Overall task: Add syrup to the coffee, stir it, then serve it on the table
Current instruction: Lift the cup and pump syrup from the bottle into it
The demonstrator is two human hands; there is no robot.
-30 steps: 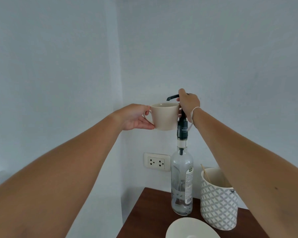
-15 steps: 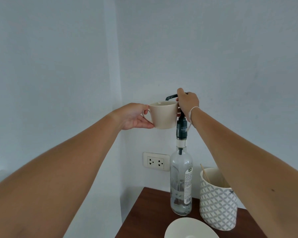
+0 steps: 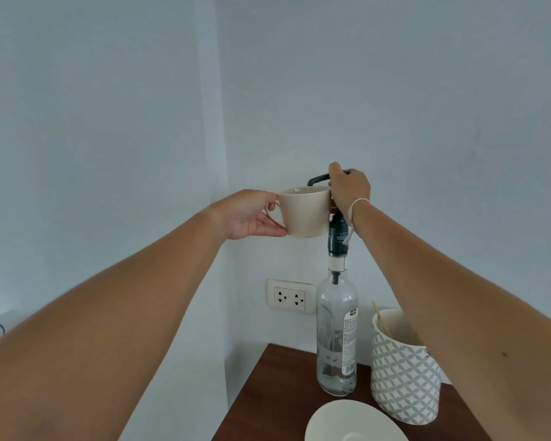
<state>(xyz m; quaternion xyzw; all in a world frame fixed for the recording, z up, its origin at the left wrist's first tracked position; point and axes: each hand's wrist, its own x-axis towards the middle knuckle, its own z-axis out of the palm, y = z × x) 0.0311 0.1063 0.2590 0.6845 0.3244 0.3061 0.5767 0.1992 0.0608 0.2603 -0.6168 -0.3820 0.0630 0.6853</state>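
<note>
Gripping on both sides: the left hand [image 3: 247, 214] has its fingers closed on the handle and lower wall of the cream cup [image 3: 304, 211], and the right hand [image 3: 350, 189] is wrapped over the black pump head [image 3: 318, 179] of the syrup bottle [image 3: 337, 332]. Nearest the viewer, at the lower edge, a white saucer [image 3: 353, 421] lies on the dark wooden table [image 3: 268, 393], with a patterned holder [image 3: 401, 374] just beside the bottle, a thin stick [image 3: 380, 318] leaning in it. Farther back the bottle stands upright on the table, and the cup is held up in the air against its pump, the spout reaching over the rim. Behind, a wall socket [image 3: 290, 296] sits on the pale wall. This looks like the syrup step; the coffee itself is hidden. Next would likely come a firm downward press, keeping the cup level under the spout, then fetching a stirrer.
</note>
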